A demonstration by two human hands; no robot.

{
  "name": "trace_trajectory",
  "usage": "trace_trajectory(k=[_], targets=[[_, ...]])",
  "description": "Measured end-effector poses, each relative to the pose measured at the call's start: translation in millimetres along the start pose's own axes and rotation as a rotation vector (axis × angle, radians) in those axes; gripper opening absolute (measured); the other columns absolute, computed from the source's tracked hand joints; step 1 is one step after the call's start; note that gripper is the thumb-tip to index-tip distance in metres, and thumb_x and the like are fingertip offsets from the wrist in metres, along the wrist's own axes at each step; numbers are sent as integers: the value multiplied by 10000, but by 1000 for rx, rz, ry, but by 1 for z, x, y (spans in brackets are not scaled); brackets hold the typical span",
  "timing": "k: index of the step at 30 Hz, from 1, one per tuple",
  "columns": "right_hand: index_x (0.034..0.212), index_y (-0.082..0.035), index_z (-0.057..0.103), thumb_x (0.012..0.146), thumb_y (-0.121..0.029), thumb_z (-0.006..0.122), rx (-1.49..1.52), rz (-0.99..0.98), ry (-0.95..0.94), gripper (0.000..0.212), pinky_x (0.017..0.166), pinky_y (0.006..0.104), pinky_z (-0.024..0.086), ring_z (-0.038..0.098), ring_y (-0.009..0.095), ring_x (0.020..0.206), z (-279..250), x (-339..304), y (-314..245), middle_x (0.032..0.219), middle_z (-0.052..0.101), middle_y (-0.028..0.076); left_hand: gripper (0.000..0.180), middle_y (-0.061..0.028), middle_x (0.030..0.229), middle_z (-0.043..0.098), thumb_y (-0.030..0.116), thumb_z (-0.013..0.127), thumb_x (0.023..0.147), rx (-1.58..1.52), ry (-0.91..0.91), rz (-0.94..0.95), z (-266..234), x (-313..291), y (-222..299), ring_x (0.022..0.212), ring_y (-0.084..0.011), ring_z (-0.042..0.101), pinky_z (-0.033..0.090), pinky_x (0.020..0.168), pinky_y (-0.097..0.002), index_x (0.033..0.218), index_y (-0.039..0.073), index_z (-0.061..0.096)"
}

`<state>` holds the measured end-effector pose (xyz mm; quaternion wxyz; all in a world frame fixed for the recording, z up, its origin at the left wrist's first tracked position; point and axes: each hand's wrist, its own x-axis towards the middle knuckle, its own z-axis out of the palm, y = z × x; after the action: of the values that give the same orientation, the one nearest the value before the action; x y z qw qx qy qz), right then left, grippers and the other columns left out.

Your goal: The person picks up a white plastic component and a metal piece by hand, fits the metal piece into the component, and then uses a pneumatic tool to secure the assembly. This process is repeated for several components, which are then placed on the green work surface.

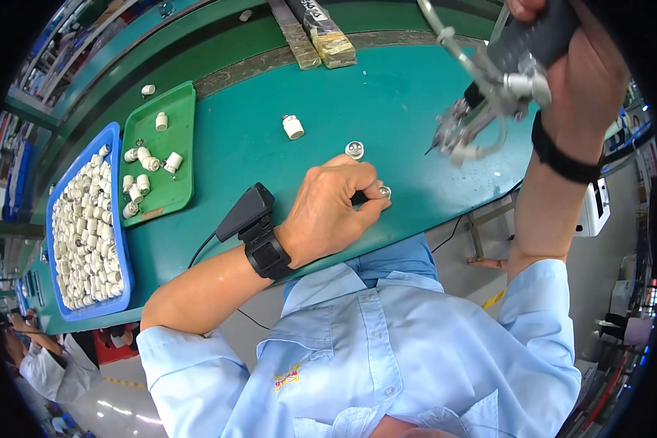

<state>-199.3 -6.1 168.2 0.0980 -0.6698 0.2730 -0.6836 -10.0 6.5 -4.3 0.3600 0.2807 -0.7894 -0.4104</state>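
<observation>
My left hand (332, 203) is closed in a pinch at the near side of the green table. Thumb and forefinger grip a small lamp socket (385, 192), whose round metal end shows; the rest is behind my fingers. Up at the right, my right hand (588, 80) is wrapped round the dark body of a power screwdriver (533, 38). Its metal nose and thin tip are slightly blurred and point down toward the table, apart from the sockets. Just beyond my left knuckles stands another lamp socket (354, 150), metal end up. A white lamp socket (293, 128) lies on its side farther off.
A blue tray (126, 252) heaped with white sockets stands at the left. Beside it, a green tray (187, 150) holds several more. A black wedge-shaped device (247, 212) with a cable rests by my left wrist. Taped bars (333, 47) lie at the far edge.
</observation>
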Motion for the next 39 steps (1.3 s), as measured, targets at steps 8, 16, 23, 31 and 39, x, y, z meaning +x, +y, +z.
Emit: trace_trajectory(k=[8,16,23,31,39], targets=[[1072,26,602,937,-217,612,-43,81,58,278,436,213,482,587,104,536,20,-31,-11,802,625,104,171,-81,701,630,-2,728,709,23,37,72,2,-1,-3,717,-244,596,467,599,-351,671,24,564],[1040,25,616,922,-216,629,-41,121,59,268,431,209,472,568,100,505,27,-36,-10,731,608,91,177,-86,693,621,8,733,708,42,32,58,3,-1,-4,713,-251,593,467,600,-356,673,24,560],[1012,23,628,909,-215,644,-43,149,56,260,427,205,464,552,97,477,32,-40,-12,669,593,80,180,-82,684,618,7,733,708,23,34,81,4,0,-7,713,-248,590,466,599,-357,671,23,557],[981,22,643,894,-214,662,-43,204,33,252,422,201,454,533,93,446,36,-37,-16,598,577,67,189,-77,677,616,8,731,713,62,39,56,3,-2,-3,717,-243,585,462,596,-359,662,19,549],[947,18,651,878,-211,679,-23,102,35,240,415,202,448,522,93,424,16,-5,-17,552,568,60,243,-101,783,601,7,726,735,69,-4,28,2,-3,2,772,-243,625,483,612,-359,847,27,511]])
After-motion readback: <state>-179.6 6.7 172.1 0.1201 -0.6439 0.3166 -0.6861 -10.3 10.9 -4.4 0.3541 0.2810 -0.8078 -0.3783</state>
